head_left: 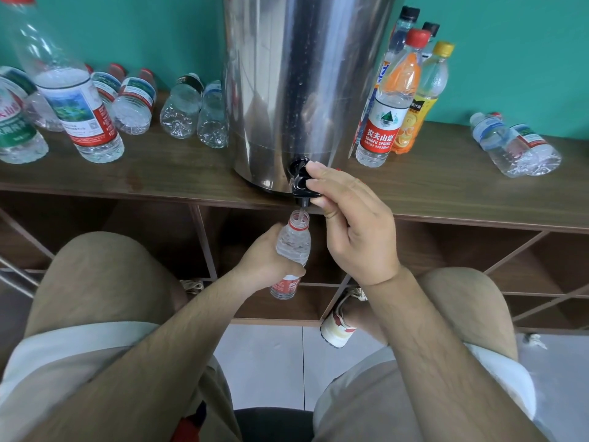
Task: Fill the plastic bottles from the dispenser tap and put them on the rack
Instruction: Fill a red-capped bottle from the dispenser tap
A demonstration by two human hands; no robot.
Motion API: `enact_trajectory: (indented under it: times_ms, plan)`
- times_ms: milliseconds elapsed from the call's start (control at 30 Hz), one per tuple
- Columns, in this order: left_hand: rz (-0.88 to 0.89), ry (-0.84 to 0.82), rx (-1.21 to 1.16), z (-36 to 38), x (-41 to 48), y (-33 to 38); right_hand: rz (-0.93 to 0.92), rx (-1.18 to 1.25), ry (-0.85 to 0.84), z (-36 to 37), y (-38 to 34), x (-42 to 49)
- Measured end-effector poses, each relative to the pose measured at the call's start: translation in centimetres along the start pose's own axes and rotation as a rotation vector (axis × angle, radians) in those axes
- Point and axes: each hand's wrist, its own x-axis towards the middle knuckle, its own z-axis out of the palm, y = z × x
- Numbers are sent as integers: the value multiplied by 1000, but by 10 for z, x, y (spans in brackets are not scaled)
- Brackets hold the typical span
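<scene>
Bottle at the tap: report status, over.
Left hand grips bottle, mouth under tap. Right hand on tap. Nothing in the way.

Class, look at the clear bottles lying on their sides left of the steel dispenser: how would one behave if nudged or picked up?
The lying bottle looks empty, so probably very light. Its round body would likely roll along the shelf. The thin clear plastic probably dents when squeezed.

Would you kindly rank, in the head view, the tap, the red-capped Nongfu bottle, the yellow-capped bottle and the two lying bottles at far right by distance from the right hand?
1. Tap: under the right hand's fingers.
2. Red-capped Nongfu bottle: upright, right of the dispenser.
3. Yellow-capped bottle: upright, behind it.
4. Two lying bottles: far right on the shelf.
</scene>
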Motion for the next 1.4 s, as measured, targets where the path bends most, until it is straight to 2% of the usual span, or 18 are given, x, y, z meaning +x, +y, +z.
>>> enact_trajectory:
  times_ms: [200,367,433,467,533,633,800,900,967,1100,1400]
  plan:
    - [-19,-3,-37,-1,-5,3,162,-53,84,-1,-2,28]
    - [-20,1,-28,-1,-10,7,265,67,71,1,6,39]
    - [-22,-5,-37,-2,-10,8,379,72,95,-2,17,24]
    - [-20,-6,-31,-2,-11,9,474,29,75,-5,26,16]
    - [-20,-7,-22,-3,-12,11,665,-190,-75,-11,48,3]
    - [-20,-7,-27,-2,-13,13,813,-479,-309,-12,71,-7]
    - [-14,-14,-16,-3,-15,14,800,-479,-269,-8,75,-3]
    - [-14,-14,-7,-4,-16,13,810,-326,-207,-13,65,0]
    - [-17,-22,0,-4,-18,14,769,-203,-300,-20,52,2]
    - [-2,-53,22,-2,-25,18,724,-6,-603,-29,24,0]
    - [52,-136,40,4,-46,29,492,-8,-635,-53,-9,-2]
